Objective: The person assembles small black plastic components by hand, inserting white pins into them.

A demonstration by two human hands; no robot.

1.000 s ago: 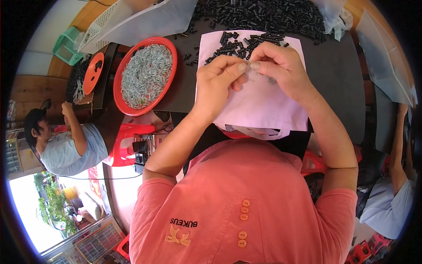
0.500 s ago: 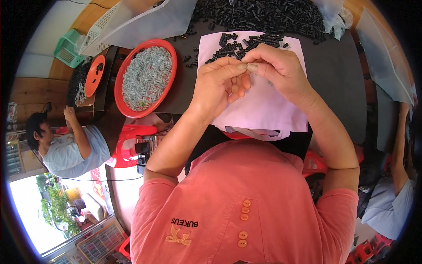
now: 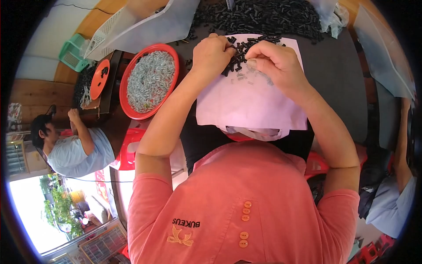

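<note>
My left hand (image 3: pixel 210 58) reaches to the far left edge of a pale pink cloth (image 3: pixel 246 108), its fingers curled down by small black plastic pieces (image 3: pixel 239 57). What lies under those fingers is hidden. My right hand (image 3: pixel 279 68) hovers over the right part of the cloth, thumb and forefinger pinched together. Anything between those fingertips is too small to make out. Beneath and between the hands, a few tiny wire springs (image 3: pixel 240 76) lie on the cloth, just nearer to me than the black pieces.
A heap of black pieces (image 3: pixel 259 18) covers the dark table's (image 3: pixel 336 83) far side. To the left, a red basin (image 3: pixel 175 79) holds many clear small parts. Translucent bins (image 3: pixel 145 28) stand at the back left. A co-worker (image 3: pixel 79 145) sits left; another person's arm (image 3: pixel 402 145) shows right.
My hands were together over the cloth, fingertips meeting. My left hand has moved away to the far left, onto the black pieces; my right hand stays nearly in place, still pinched.
</note>
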